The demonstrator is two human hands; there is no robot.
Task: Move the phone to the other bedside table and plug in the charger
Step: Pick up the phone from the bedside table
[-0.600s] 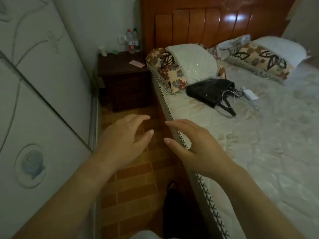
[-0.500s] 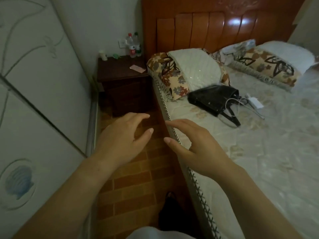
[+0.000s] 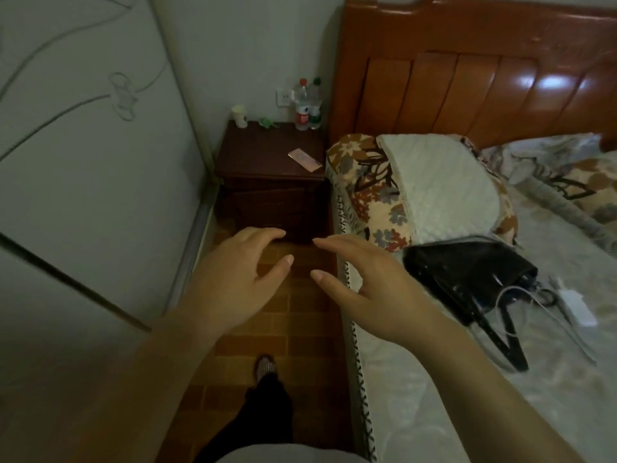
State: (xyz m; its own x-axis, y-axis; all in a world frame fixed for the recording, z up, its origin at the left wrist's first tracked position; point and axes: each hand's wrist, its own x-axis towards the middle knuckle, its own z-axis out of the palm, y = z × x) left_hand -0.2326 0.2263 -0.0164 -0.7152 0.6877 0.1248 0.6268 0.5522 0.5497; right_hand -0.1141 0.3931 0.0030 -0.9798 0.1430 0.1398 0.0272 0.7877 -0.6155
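A pink phone [image 3: 305, 159] lies flat near the right front corner of the dark wooden bedside table [image 3: 257, 152], beside the bed. A white charger [image 3: 576, 304] with its white cable [image 3: 514, 292] lies on the bed, next to a black handbag [image 3: 467, 272]. A wall socket [image 3: 283, 96] sits above the table, behind two bottles. My left hand [image 3: 233, 282] and my right hand [image 3: 364, 285] hover side by side over the tiled floor, short of the table. Both hold nothing, fingers apart and curved.
Two plastic bottles [image 3: 307, 105], a white cup [image 3: 239, 115] and a small green object [image 3: 266, 123] stand at the table's back edge. A white wardrobe door [image 3: 83, 162] borders the narrow aisle on the left. Floral pillows [image 3: 417, 188] lie against the headboard [image 3: 467, 78]. My leg and foot [image 3: 265, 365] stand below.
The view has advanced along the aisle toward the bedside table, which is larger and closer. Both hands keep the same open pose, carried forward with me.
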